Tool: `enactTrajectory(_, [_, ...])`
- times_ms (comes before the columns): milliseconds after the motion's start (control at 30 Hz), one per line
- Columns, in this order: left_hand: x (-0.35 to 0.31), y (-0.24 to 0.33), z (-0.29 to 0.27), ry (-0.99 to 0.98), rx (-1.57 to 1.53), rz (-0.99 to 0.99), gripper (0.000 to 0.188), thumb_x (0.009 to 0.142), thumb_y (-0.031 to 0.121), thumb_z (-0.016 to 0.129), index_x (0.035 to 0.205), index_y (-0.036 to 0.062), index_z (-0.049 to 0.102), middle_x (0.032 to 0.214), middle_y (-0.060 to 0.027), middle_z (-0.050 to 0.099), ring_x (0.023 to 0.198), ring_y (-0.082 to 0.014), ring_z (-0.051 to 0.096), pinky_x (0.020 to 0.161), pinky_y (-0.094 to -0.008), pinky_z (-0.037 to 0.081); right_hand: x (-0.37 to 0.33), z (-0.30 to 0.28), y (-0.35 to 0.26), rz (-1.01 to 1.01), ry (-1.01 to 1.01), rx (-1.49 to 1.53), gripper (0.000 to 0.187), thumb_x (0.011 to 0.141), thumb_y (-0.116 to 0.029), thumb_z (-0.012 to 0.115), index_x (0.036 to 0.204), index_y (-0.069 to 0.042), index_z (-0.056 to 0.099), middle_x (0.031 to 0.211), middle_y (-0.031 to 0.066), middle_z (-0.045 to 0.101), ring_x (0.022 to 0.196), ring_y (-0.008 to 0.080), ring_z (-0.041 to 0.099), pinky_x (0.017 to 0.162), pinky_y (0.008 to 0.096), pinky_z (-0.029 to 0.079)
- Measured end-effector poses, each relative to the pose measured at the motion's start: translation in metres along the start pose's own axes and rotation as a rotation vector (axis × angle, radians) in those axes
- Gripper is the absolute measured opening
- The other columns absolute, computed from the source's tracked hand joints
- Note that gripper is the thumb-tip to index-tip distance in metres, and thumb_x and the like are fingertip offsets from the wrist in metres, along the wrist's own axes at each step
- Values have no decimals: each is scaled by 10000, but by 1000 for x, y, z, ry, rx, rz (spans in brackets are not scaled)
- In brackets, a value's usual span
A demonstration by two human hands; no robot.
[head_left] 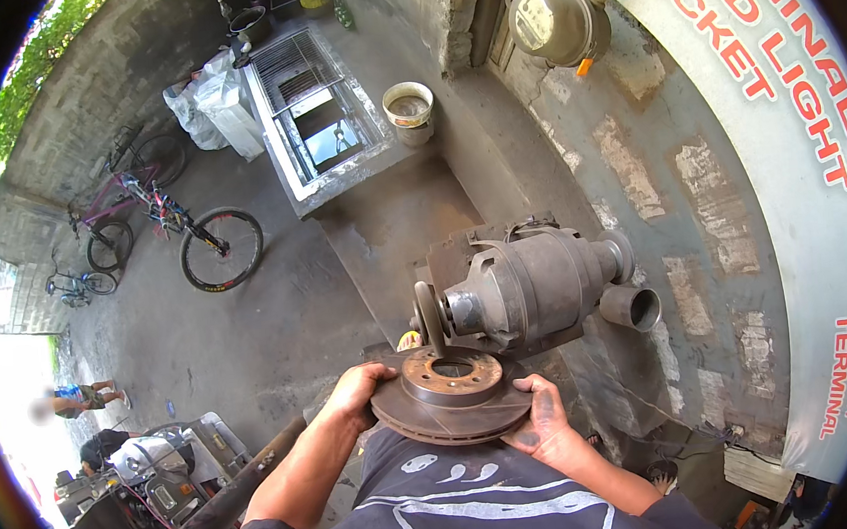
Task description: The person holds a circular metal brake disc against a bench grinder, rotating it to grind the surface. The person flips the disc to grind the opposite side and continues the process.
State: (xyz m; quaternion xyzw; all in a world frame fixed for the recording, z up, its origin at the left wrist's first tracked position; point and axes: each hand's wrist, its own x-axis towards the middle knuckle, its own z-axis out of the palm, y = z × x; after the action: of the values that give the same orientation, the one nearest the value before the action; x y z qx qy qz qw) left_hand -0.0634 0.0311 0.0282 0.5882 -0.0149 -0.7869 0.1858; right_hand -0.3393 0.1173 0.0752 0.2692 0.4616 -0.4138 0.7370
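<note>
A brown, worn brake disc (404, 393) with a raised hub and a round centre hole is held level in front of my shirt. My left hand (359, 389) grips its left rim, thumb on the upper face. My right hand (543, 419) grips the right rim, its thumb on top and dark grime on its skin. Just beyond the disc stands a grey bench grinder (535, 286) with a large motor body. Its grinding wheel (430, 316) is at the left end, close to the disc's far edge; whether they touch I cannot tell.
A metal cup (630, 307) sits right of the grinder. Farther off are a bucket (408, 107), a metal-framed basin with a grate (303, 189), and bicycles (223, 248). Machinery (152, 485) and a thick pipe (214, 505) lie lower left. A person (86, 398) is at far left.
</note>
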Motion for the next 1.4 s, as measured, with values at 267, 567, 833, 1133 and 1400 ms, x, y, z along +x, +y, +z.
enactTrajectory(267, [7, -1, -14, 10, 5, -39, 248, 915, 121, 591, 1061, -75, 631, 1054, -234, 704, 948, -340, 732, 922, -476, 600, -7, 13, 4, 10, -23, -8, 482, 879, -235, 533, 1277, 33, 575, 1335, 204, 630, 1203, 361, 622, 1108, 499, 458])
enactTrajectory(567, [1, -4, -24, 22, -29, -23, 217, 910, 118, 608, 1065, -32, 633, 1027, -198, 692, 904, -323, 725, 895, -471, 610, -2, 12, 6, -19, 9, -64, 450, 889, -246, 534, 1235, 35, 597, 1297, 206, 646, 1188, 369, 626, 1110, 510, 445])
enactTrajectory(833, [-25, -6, 22, 44, 6, 63, 455, 904, 24, 609, 1325, -89, 477, 1184, -210, 637, 1012, -282, 688, 893, -415, 596, -24, 0, -1, -57, 64, -55, 426, 882, -244, 537, 1198, 28, 624, 1243, 210, 673, 1179, 366, 628, 1096, 499, 451])
enactTrajectory(1133, [-27, -7, 2, -60, 2, 76, 589, 882, 35, 641, 1413, -98, 424, 1245, -214, 633, 1090, -284, 682, 940, -414, 587, -12, -16, 3, -63, 21, -127, 423, 875, -232, 542, 1203, 19, 634, 1260, 203, 670, 1179, 363, 624, 1089, 493, 454])
enactTrajectory(1400, [-13, -2, 10, -34, 33, 45, 210, 902, 39, 609, 1094, -44, 621, 1070, -175, 687, 959, -285, 718, 888, -423, 609, -10, -14, 5, -131, 62, -101, 431, 872, -231, 547, 1203, 33, 628, 1243, 208, 680, 1144, 370, 639, 1081, 477, 461])
